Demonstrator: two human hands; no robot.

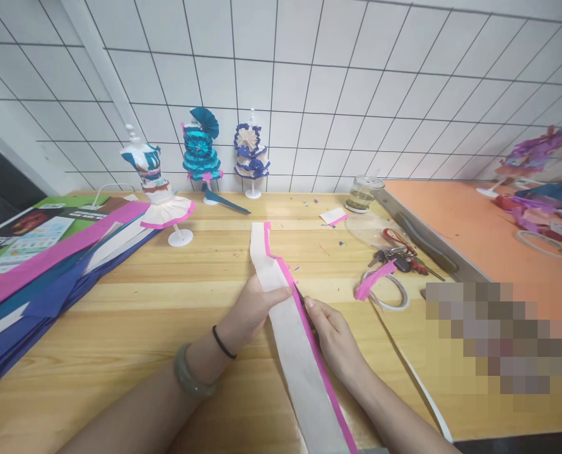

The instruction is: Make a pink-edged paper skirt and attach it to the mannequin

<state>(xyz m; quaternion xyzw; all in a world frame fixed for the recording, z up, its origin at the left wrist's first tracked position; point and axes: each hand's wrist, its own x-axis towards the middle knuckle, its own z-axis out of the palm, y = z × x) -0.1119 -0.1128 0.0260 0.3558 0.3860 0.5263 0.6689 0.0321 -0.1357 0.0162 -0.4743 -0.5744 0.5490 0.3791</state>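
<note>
White paper strip (296, 343) extends lengthwise away from the body over the table (167, 309), pinched by the left hand (255, 306), while the right hand (332, 333) grips a dark tool (300, 294) at its pink edge (330, 396).

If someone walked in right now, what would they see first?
Probably the little teal dress and the blue-and-white dress by the tiled wall, with a pink-edged skirt nearer, on the left. Next, the long white strip in the middle, held by the left hand, the right hand at its pink edge. Bright pink paper and blue paper lie at the far left.
</note>
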